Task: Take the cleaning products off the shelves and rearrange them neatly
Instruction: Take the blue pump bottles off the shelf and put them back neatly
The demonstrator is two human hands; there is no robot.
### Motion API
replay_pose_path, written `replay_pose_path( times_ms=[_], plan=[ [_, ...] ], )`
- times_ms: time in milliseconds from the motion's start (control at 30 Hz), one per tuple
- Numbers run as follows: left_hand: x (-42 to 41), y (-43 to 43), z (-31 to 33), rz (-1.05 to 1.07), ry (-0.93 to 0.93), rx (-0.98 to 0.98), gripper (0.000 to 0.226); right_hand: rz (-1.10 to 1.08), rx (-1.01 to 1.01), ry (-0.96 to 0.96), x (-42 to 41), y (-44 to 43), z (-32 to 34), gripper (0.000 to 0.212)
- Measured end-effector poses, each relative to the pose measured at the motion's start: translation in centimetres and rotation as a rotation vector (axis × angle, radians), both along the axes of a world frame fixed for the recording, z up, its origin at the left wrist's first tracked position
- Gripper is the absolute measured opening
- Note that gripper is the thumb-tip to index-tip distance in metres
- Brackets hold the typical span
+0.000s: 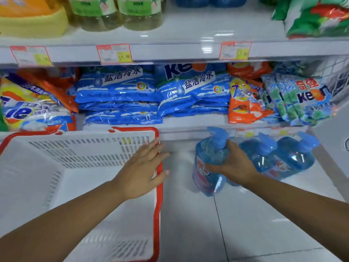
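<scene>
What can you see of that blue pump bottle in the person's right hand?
The blue pump bottle is clear blue plastic holding blue liquid, with a blue pump head and a red label on its front. It is nearly upright at the lowest shelf, left of two similar bottles. The right hand grips its shoulder below the pump. Whether it is lifted is unclear.

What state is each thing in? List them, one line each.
Left hand: open, resting on the red-rimmed white plastic basket.
Right hand: gripping the clear blue plastic pump bottle.
Pump bottle: tilted, cap on.
Basket: upright.
Flat blue detergent bags: stacked on the shelf.
</scene>
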State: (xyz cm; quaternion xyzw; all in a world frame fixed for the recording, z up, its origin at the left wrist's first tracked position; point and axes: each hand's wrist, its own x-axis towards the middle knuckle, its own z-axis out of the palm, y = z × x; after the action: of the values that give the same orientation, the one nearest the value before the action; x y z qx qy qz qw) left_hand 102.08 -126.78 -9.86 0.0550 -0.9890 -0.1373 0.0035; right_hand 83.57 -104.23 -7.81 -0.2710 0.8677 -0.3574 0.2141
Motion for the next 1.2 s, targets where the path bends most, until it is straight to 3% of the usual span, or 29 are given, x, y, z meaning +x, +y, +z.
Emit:
replay_pose_path(
  times_ms=[167,300,500,600,733,800,900,1067,1133,1200],
  plan=[
    [0.1,-0.4,-0.8,0.002,0.032,-0.003,0.063,-0.142,-0.035,0.011,0.1,0.2,-4.4,0.072],
    [-0.1,-0.4,-0.7,0.0,0.06,-0.008,0.061,-0.124,-0.038,0.064,-0.1,0.4,-5.5,0.074],
    [-1.8,-0.7,1.1,-0.073,0.079,-0.091,0.06,0.026,0.025,-0.054,-1.5,1.0,-3.4,0.103],
    [-4.9,-0.5,4.7,-0.099,0.259,-0.093,0.057,0.041,-0.119,-0.057,-2.7,1.1,1.4,0.079],
    [-11.2,0.3,12.6,-0.044,0.626,-0.083,0.053,-0.06,-0.433,0.177,-4.7,-0.4,10.0,0.028],
    [-14.5,0.2,16.1,-0.023,0.704,-0.11,0.054,-0.075,-0.548,0.279,-6.6,-1.4,14.1,0.022],
    [-19.3,-1.0,19.3,0.02,0.649,-0.188,0.058,-0.092,-0.652,0.432,-10.5,-3.4,19.0,0.024],
    [-24.2,-3.6,19.7,0.18,0.437,-0.274,0.072,-0.177,-0.706,0.48,-18.7,-8.5,24.6,0.026],
    [-24.6,-3.8,19.0,0.186,0.443,-0.344,0.064,-0.215,-0.628,0.387,-22.2,-11.0,25.6,0.039],
    [-24.9,-4.0,18.5,0.168,0.475,-0.383,0.061,-0.237,-0.555,0.262,-25.4,-13.3,25.8,0.067]
  ],
)
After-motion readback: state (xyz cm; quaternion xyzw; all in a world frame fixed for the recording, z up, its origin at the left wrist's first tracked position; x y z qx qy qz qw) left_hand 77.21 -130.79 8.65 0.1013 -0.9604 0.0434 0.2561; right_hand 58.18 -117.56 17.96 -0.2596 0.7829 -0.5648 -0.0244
